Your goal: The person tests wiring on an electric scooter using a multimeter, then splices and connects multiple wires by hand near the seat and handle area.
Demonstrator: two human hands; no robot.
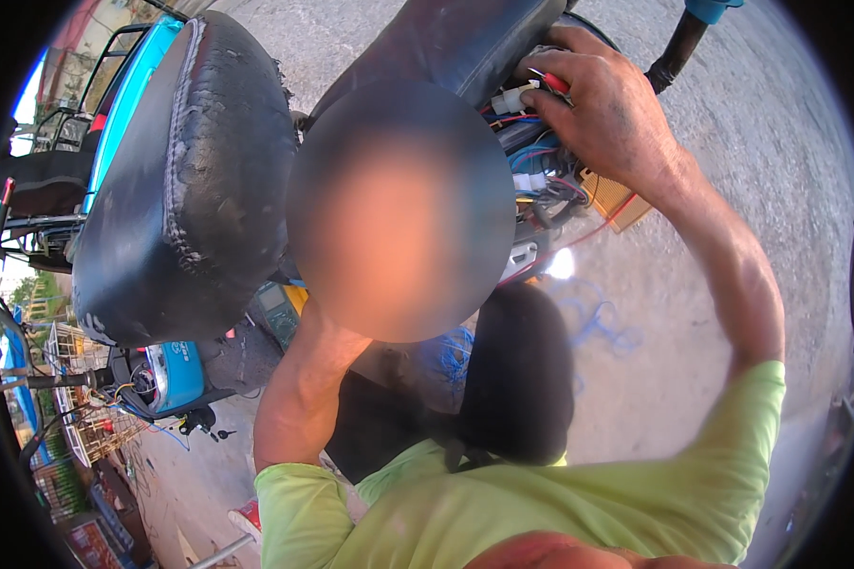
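Note:
My right hand (598, 109) is at the upper right, fingers curled on a white connector (512, 98) among coloured wires (531, 156), with a small red-handled piece (552, 81) beside its fingers. These wires sit in an opened vehicle body below a raised black seat (417, 47). My left forearm (304, 389) rises from the lower edge into a round blurred patch, which hides my left hand and whatever is under it. Left of that patch is a cracked black padded seat (190, 180). A tan perforated board (615, 204) shows right of the wires.
Turquoise vehicle parts (176, 375) with handlebars, loose wiring and keys are at the left, near a wire crate (85, 389). A dark post (683, 43) stands at the upper right. My dark-clad knee (517, 370) is below the wiring, above concrete ground (750, 133) with tangled blue wire.

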